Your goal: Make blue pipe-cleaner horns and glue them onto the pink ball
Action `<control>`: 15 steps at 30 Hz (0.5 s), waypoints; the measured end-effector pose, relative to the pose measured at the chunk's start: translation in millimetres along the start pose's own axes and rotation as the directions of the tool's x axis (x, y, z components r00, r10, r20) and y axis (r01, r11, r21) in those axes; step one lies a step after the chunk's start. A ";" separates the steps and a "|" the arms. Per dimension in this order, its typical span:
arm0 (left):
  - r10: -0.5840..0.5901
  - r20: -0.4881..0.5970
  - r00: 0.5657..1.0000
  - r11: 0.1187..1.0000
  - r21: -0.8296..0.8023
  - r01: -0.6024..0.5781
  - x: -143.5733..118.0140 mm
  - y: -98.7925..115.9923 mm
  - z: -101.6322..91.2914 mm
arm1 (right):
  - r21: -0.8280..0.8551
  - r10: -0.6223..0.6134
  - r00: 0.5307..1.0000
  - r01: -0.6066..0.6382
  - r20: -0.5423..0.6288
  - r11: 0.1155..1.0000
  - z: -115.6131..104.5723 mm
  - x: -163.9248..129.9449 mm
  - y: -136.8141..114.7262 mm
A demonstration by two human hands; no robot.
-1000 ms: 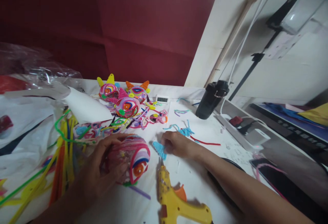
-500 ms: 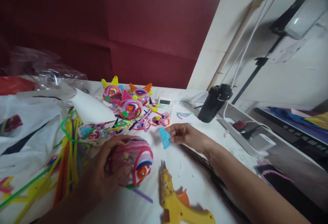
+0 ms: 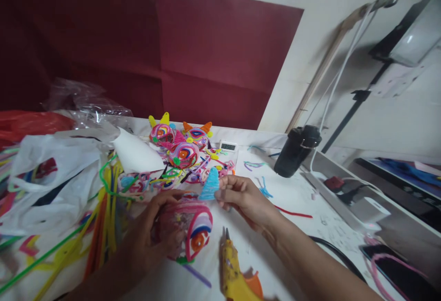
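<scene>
Blue horn-shaped piece point(image 3: 209, 185): my right grip point(image 3: 243, 198) is pinching it; my left grip point(image 3: 146, 230) is clasping the eye-decorated ball point(image 3: 189, 227).

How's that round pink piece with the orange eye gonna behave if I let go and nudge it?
The round pink piece would probably roll or rock, given its curved sides, without the left hand around it. It may be light for its size, since its side looks partly see-through.

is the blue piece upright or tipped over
Roughly upright: the blue piece points its narrow end up, held by the right hand.
</scene>
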State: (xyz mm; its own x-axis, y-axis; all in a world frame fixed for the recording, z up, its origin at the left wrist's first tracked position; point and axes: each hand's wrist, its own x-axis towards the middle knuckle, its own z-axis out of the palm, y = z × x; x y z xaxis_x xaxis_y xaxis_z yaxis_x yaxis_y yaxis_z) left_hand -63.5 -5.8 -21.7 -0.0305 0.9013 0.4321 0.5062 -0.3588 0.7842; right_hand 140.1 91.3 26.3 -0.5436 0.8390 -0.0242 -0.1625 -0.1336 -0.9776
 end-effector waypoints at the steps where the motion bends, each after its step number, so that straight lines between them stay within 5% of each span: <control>1: -0.003 -0.004 1.000 1.000 -0.014 0.003 -0.3 0.7 0.2 | 0.004 -0.011 1.000 0.011 -0.002 1.000 2.3 -0.1 0.5; 15: 0.016 0.068 0.998 0.999 -0.042 -0.013 -2.3 -4.3 -1.1 | -0.027 -0.054 0.998 0.053 -0.022 0.998 15.8 -2.6 1.8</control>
State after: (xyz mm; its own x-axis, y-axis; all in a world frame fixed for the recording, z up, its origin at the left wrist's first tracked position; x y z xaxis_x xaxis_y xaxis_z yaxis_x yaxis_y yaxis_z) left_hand -66.5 -6.6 -25.6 0.0365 0.9099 0.4132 0.4701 -0.3805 0.7964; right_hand 128.2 80.6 27.9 -0.5159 0.8563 0.0240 -0.1694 -0.0745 -0.9827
